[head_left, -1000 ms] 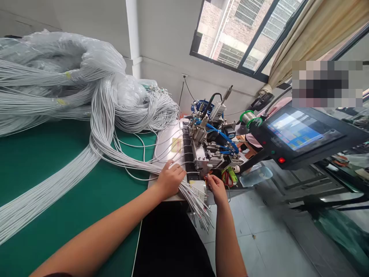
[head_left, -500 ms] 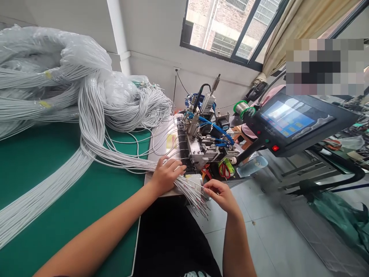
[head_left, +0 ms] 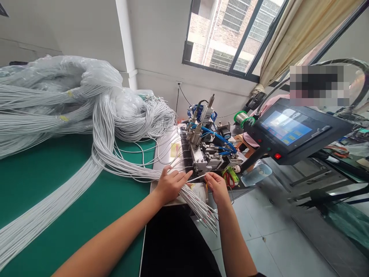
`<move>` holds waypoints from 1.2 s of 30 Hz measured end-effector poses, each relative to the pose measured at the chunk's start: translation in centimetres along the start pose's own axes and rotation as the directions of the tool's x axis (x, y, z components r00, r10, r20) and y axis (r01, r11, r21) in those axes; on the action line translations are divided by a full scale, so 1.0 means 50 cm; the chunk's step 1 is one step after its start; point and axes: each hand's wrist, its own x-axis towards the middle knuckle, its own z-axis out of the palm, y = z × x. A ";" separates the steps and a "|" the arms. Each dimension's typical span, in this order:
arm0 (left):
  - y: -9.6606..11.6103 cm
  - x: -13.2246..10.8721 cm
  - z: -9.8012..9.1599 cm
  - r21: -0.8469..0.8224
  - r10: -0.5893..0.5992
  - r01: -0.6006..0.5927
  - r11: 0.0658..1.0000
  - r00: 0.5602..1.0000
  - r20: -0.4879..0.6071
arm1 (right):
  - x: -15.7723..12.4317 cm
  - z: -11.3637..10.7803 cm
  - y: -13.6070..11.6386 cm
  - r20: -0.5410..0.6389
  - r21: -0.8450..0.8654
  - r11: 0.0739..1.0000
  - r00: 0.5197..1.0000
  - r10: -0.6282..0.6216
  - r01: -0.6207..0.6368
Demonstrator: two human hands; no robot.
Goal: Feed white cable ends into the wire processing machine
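Observation:
A bundle of white cables (head_left: 129, 169) runs across the green table and passes under my left hand (head_left: 171, 184), whose fingers are closed over it at the table edge. Beyond that hand, the loose cable ends (head_left: 203, 211) fan out and hang past the edge. My right hand (head_left: 216, 186) pinches the end of one white cable (head_left: 198, 178), drawn apart from the bundle. This cable stretches between both hands, in front of a machine (head_left: 206, 142) with metal cylinders and blue tubes. Several single cables lead from the pile to the machine's near side.
Wrapped cable coils (head_left: 86, 80) are heaped on the green table (head_left: 52, 184). Right of the machine stand a solder-like wire spool (head_left: 243, 118) and a control screen (head_left: 291, 127) on an arm. A clear plastic container (head_left: 256, 175) lies below it. Another person sits behind the screen.
My right hand has moved up, lifting one cable end away from the fanned ends toward the machine. The left hand stays on the bundle. The camera view has tilted slightly.

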 end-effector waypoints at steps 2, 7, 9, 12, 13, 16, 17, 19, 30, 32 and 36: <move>0.001 0.001 -0.002 0.007 -0.004 0.004 1.000 1.000 -0.010 | 0.004 0.007 0.001 0.001 0.048 0.999 1.000 0.003 -0.003; 0.004 -0.004 0.005 -0.004 -0.006 0.006 1.000 1.000 -0.026 | 0.011 0.016 0.002 0.006 0.089 0.996 1.000 -0.007 0.006; 0.004 -0.009 0.011 -0.017 0.006 -0.007 1.000 1.000 -0.012 | 0.013 0.019 0.000 0.004 0.073 0.997 1.000 -0.005 0.005; 0.003 -0.013 0.018 -0.017 0.030 -0.030 0.999 0.999 0.012 | 0.013 0.024 -0.005 0.009 0.061 0.998 1.000 -0.013 0.012; 0.003 -0.014 0.020 -0.014 0.032 -0.032 0.999 0.999 0.014 | 0.012 0.025 -0.006 0.014 0.063 0.998 1.000 -0.017 0.016; 0.003 -0.013 0.023 -0.008 0.025 -0.024 1.000 1.000 0.013 | 0.011 0.024 -0.008 0.023 0.072 0.997 0.999 -0.023 0.022; 0.003 -0.013 0.024 -0.008 0.018 -0.018 1.000 1.000 0.011 | 0.011 0.022 -0.007 0.030 0.072 0.997 0.999 -0.022 0.019; 0.004 -0.012 0.027 -0.011 0.005 -0.005 1.000 1.000 0.012 | 0.011 0.015 -0.005 0.059 0.064 0.998 0.998 -0.006 0.002; 0.010 -0.009 0.027 -0.014 -0.044 0.045 0.999 0.996 0.080 | 0.019 -0.021 0.009 0.083 -0.481 0.854 0.980 -0.181 0.198; 0.012 -0.008 0.027 -0.006 -0.052 0.053 0.999 0.994 0.094 | 0.024 -0.021 0.014 0.091 -0.495 0.843 0.977 -0.191 0.211; 0.013 -0.008 0.033 -0.008 -0.062 0.063 0.998 0.993 0.105 | 0.036 -0.022 0.032 0.134 -0.392 0.903 0.982 -0.132 0.175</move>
